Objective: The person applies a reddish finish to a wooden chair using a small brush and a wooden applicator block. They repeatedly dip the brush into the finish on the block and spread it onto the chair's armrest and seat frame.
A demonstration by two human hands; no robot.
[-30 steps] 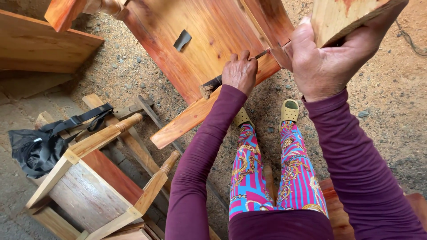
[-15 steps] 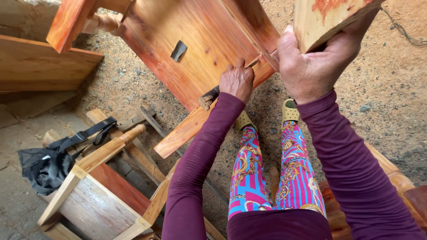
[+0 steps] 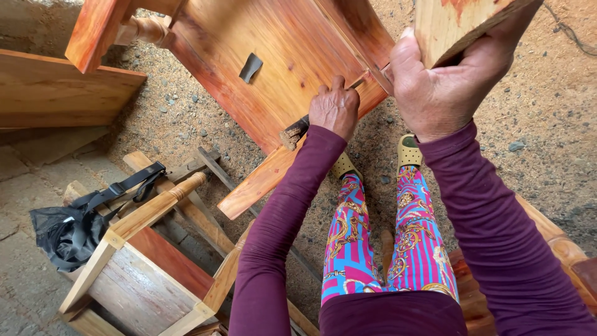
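Your left hand is closed around a brush, its worn bristle end poking out toward the lower left, pressed against the reddish underside of the upturned wooden chair that fills the top centre of the frame. Your right hand is clamped tight on a chair leg at the upper right, holding the frame steady. The chair looks like solid timber, so judge it heavy and stiff; it will not flex, but its glossy finish may be slick and perhaps wet, so a grip on the bare pale end of the leg seems the safest hold. The brush is light and rigid in the handle, soft only at the bristles.

A small dark scrap lies on the chair's underside, left of the brush. At the upper left a flat plank rests on the ground. At the lower left stands an unfinished stool frame, with a black bag and its strap just beside it. Your feet in yellow clogs sit right under the chair's edge, on sandy ground littered with small stones, and the stool crowds your left elbow
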